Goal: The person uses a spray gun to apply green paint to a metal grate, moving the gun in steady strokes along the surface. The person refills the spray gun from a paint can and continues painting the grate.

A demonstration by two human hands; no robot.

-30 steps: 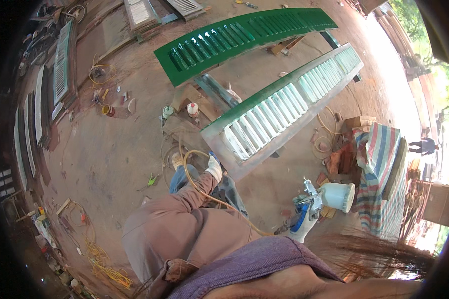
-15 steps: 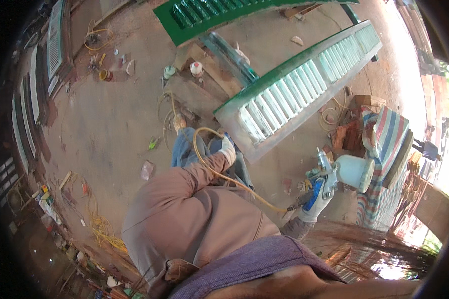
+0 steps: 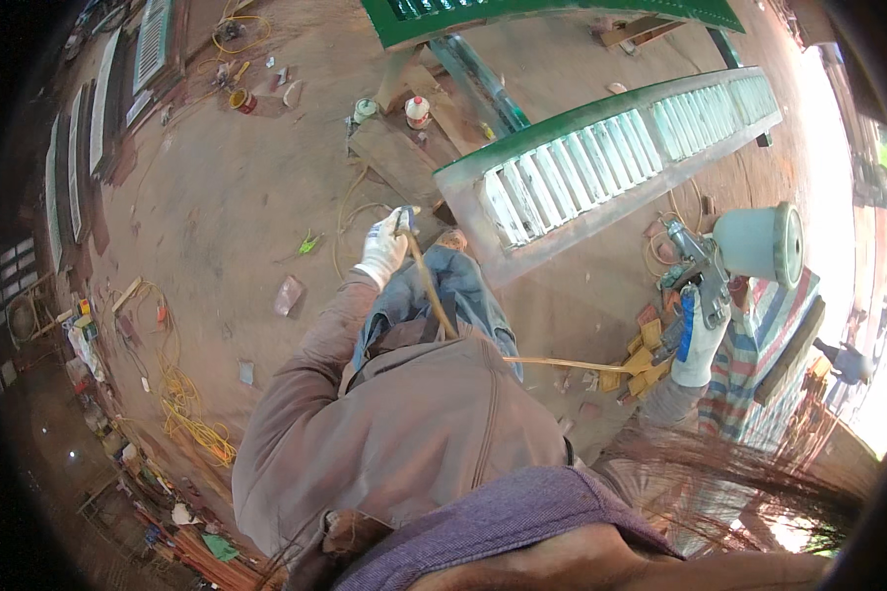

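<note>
My right hand [image 3: 702, 340], in a white glove with blue, is closed on the handle of a metal spray gun [image 3: 702, 264]. A large pale cup [image 3: 759, 244] is fixed to the gun. The gun is held beyond the right end of the louvered panel, apart from it. My left hand [image 3: 386, 246], also gloved, is closed around a yellowish air hose [image 3: 429, 291] in front of my legs. The hose runs back against my jacket, and part of it shows again towards my right arm. The long louvered panel [image 3: 483, 251] has a green far edge and whitish slats.
A second green panel [image 3: 562, 22] lies beyond, with a green support bar [image 3: 478, 84] under both. A white bottle [image 3: 417, 111] and a pale jar [image 3: 365, 109] stand near a plank [image 3: 394, 158]. A striped sheet [image 3: 759, 364] covers something at right; yellow hose coils [image 3: 192, 404] lie left.
My left hand has moved left, away from the panel's near corner, with the hose in it. My right hand has carried the spray gun outward to the right and farther from me.
</note>
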